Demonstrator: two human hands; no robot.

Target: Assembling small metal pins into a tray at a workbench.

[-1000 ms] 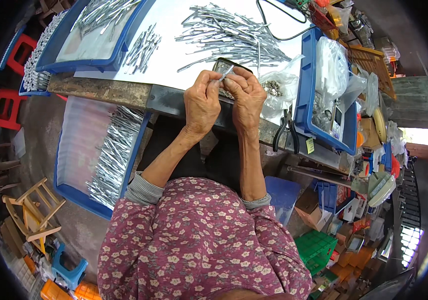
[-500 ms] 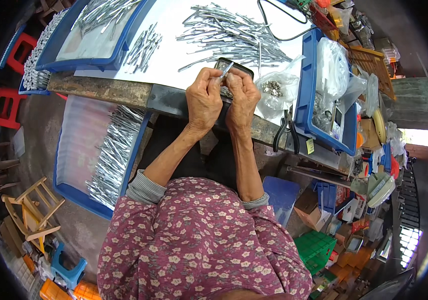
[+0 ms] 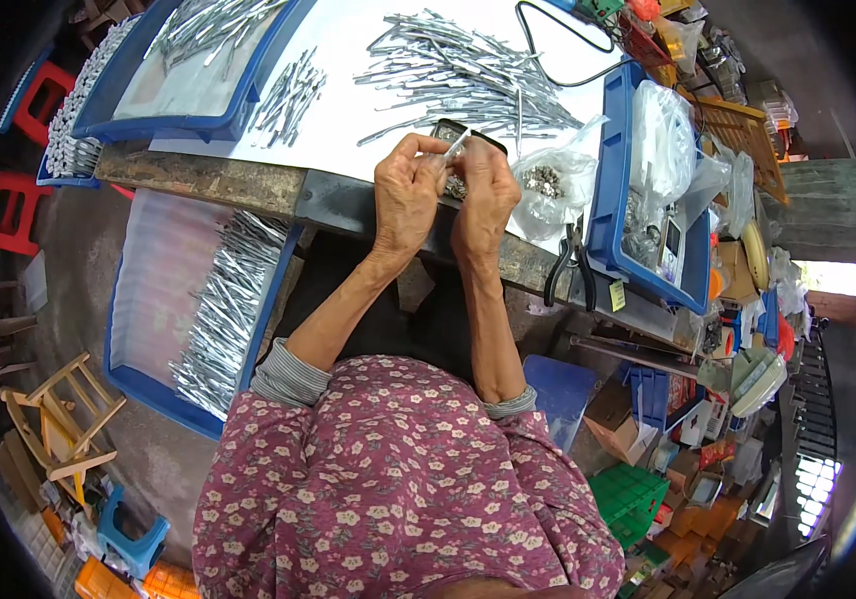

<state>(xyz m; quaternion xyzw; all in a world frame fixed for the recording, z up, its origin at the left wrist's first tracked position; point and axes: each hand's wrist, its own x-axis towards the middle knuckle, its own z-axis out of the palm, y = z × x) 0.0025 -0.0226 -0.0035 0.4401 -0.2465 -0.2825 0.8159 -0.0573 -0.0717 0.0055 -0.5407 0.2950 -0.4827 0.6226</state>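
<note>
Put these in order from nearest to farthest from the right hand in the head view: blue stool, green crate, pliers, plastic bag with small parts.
From the right hand:
1. Plastic bag with small parts, just to its right.
2. Pliers, right, below the bag.
3. Green crate, lower right.
4. Blue stool, lower left.

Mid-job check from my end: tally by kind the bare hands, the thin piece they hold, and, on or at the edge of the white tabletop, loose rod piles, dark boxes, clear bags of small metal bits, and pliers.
Hands: 2 (left hand, right hand)
Thin held piece: 1
Loose rod piles: 2
Dark box: 1
Clear bag: 1
Pliers: 1
Total: 8
</note>
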